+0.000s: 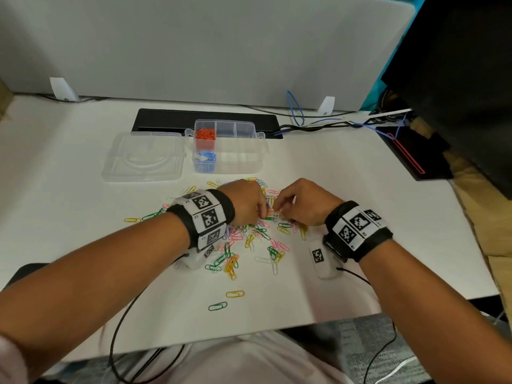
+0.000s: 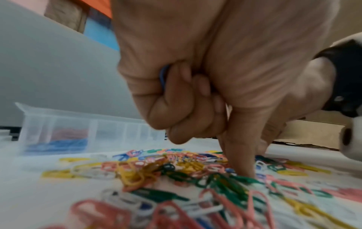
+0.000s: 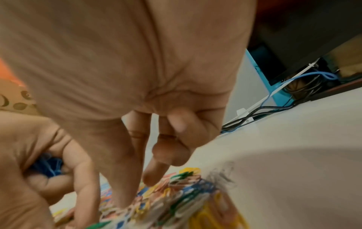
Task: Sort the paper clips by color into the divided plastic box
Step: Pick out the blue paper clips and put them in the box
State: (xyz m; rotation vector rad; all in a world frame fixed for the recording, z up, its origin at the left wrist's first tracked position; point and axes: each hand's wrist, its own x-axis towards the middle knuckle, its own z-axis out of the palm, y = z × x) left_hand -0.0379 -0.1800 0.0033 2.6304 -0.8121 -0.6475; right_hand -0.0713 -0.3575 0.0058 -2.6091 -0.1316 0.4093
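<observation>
Loose paper clips (image 1: 249, 239) in yellow, green, pink, white and blue lie heaped at mid-table. The divided clear box (image 1: 243, 162) stands behind them, with orange clips (image 1: 205, 133) in its far left cell and blue clips (image 1: 205, 159) in the near left cell. My left hand (image 1: 260, 214) grips a bunch of blue clips (image 3: 49, 167) in its curled fingers, while one finger (image 2: 240, 155) points down into the pile (image 2: 176, 170). My right hand (image 1: 277, 210) reaches into the pile (image 3: 176, 193) beside it, its fingertips (image 3: 149, 179) apart and touching clips.
The box's clear lid (image 1: 144, 156) lies flat to its left. A black cable tray (image 1: 166, 119) and cables (image 1: 318, 124) run along the back under a grey partition (image 1: 194, 51). A black pad (image 1: 410, 153) sits at the right. One yellow clip (image 1: 235, 294) and one green clip (image 1: 217, 306) lie apart near the front edge.
</observation>
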